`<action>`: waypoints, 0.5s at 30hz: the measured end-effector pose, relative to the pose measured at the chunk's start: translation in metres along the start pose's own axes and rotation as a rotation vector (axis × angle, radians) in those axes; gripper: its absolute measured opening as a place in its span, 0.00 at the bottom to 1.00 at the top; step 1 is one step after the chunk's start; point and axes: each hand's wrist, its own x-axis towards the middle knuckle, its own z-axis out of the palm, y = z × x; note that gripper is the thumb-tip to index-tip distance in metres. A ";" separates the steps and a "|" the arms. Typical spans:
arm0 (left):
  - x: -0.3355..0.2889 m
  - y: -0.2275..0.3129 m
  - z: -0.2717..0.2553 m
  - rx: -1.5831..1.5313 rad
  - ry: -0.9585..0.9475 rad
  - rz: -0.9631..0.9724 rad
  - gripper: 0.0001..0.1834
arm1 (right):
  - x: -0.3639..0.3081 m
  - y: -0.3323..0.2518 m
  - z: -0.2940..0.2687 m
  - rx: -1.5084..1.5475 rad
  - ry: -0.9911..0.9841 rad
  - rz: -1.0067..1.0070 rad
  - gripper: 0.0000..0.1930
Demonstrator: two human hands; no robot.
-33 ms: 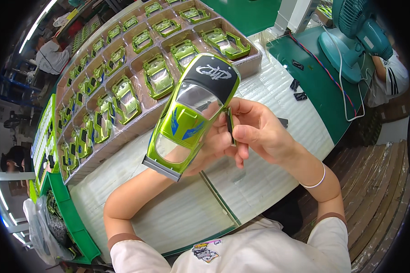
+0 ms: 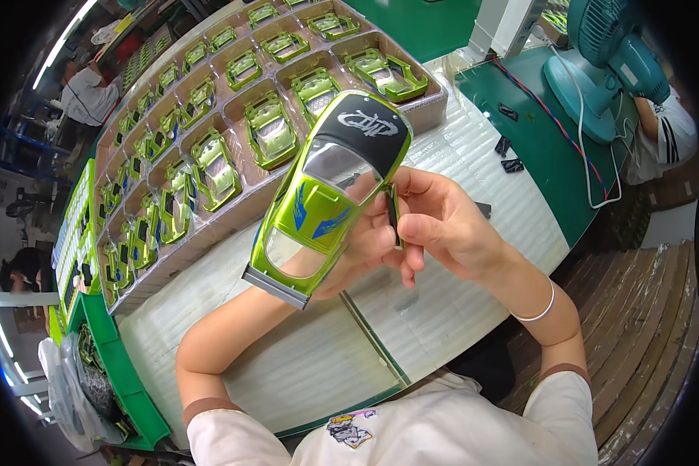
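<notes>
A green toy car body shell [image 2: 315, 211] with a black hood and blue markings is held up at a tilt above the table. My left hand [image 2: 363, 252] grips it from beneath and along its right side; part of that hand is hidden behind the shell. With thumb and fingers, my right hand [image 2: 452, 229] pinches a small dark strip-like part [image 2: 393, 216] against the shell's right side, near the clear windshield. Whether that part is fixed to the shell I cannot tell. A black wing [image 2: 276, 286] spans the shell's near end.
A divided carton [image 2: 431, 113] of similar green shells fills the far left. Small black pieces [image 2: 512, 165] lie on the green mat beside a teal fan [image 2: 590, 93] and cables. A green bin [image 2: 136, 388] with plastic bags stands at left. Other people sit farther off.
</notes>
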 end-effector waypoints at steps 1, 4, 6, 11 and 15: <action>-0.001 0.000 -0.003 -0.009 -0.014 -0.007 0.21 | 0.000 0.000 0.000 0.003 -0.003 -0.001 0.22; -0.005 -0.004 -0.007 -0.043 -0.020 0.015 0.22 | 0.000 0.001 -0.004 0.016 -0.056 0.000 0.21; -0.006 -0.006 -0.009 -0.076 -0.023 0.036 0.23 | 0.001 -0.001 -0.003 -0.014 -0.067 -0.001 0.21; -0.002 -0.011 -0.015 -0.125 -0.073 0.040 0.22 | 0.000 -0.004 -0.005 -0.050 -0.001 0.063 0.22; -0.005 -0.009 -0.013 -0.145 -0.005 0.025 0.18 | 0.002 0.004 -0.011 -0.099 0.026 0.078 0.25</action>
